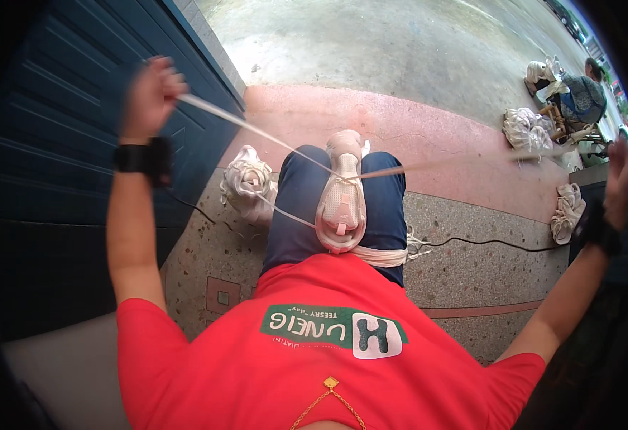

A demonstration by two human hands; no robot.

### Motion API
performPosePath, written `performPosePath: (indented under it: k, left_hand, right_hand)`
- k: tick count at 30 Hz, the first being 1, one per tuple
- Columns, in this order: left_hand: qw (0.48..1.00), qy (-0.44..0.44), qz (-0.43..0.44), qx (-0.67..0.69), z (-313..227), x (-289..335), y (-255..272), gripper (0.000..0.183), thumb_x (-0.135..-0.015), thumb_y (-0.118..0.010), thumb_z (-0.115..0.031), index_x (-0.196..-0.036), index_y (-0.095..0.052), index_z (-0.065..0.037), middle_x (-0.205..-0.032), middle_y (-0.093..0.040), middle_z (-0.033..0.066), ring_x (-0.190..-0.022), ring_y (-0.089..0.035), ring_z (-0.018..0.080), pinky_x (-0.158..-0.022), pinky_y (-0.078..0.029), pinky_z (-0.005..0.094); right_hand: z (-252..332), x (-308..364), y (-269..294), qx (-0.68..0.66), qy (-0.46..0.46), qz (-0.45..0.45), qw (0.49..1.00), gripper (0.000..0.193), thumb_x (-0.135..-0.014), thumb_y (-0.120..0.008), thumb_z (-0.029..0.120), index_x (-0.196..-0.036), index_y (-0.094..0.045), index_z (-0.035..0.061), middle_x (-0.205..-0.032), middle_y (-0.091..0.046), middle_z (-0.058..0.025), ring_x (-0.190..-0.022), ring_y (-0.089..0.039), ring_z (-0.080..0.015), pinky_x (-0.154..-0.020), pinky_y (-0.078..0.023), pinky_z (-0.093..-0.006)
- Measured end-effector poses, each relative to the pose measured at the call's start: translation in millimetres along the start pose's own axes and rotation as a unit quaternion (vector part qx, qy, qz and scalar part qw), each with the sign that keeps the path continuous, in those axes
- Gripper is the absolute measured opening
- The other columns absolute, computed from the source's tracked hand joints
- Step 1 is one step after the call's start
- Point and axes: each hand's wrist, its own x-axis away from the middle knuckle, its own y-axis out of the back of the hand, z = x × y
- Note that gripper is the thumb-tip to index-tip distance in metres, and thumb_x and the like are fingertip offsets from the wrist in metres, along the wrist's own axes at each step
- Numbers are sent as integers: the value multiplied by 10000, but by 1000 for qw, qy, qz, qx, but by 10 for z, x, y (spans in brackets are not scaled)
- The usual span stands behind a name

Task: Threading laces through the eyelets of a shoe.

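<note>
A pale pink and white sneaker [342, 204] rests on my thighs, its heel end toward my body. From it a long white shoelace [221, 112] stretches taut up to my left hand [155, 93], whose fingers are closed around it. Another length runs out toward my right hand [620, 172], raised far to the right; motion blurs this hand, but its fingers appear curled on the lace. A thinner loop [284, 209] curves from the shoe's left side. Across my right thigh lies a bundle of white laces [382, 256].
Pale shoes [248, 179] stand by my left leg, and more [567, 213] sit at the right. Beyond are a white pile [527, 130] and a seated person [585, 97]. A black cable [489, 244] crosses the floor; a dark blue door [63, 107] borders the left.
</note>
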Motion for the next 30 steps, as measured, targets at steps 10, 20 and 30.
performPosePath:
  k: [10,20,30]
  left_hand:
    - [944,137,-196,-229,562,275,1117,360,-1069,-564,-348,-1225,-653,-36,-647,-381,-98,-546,-361,21,-478,-289,212]
    - [876,110,155,-443,2680,927,-384,229,-997,-641,-186,-1085,-752,-7,-935,-734,90,-915,-685,176,-865,-517,308]
    - [802,63,117,-583,2888,1104,-186,221,-967,-638,-180,-1023,-749,2,-823,-735,158,-757,-705,247,-709,-553,367]
  right_hand:
    - [-2301,3495,-1464,155,-180,447,862,165,-973,-629,110,-1084,-739,59,-925,-729,-82,-838,-673,-202,-755,-536,-342]
    - [-2581,4527,-2398,319,58,468,822,136,-924,-642,177,-922,-750,94,-960,-691,-96,-970,-608,-336,-828,-476,-494]
    - [-2520,4571,-2599,384,306,501,712,48,-790,-638,118,-809,-678,137,-807,-607,-48,-859,-582,-251,-771,-402,-407]
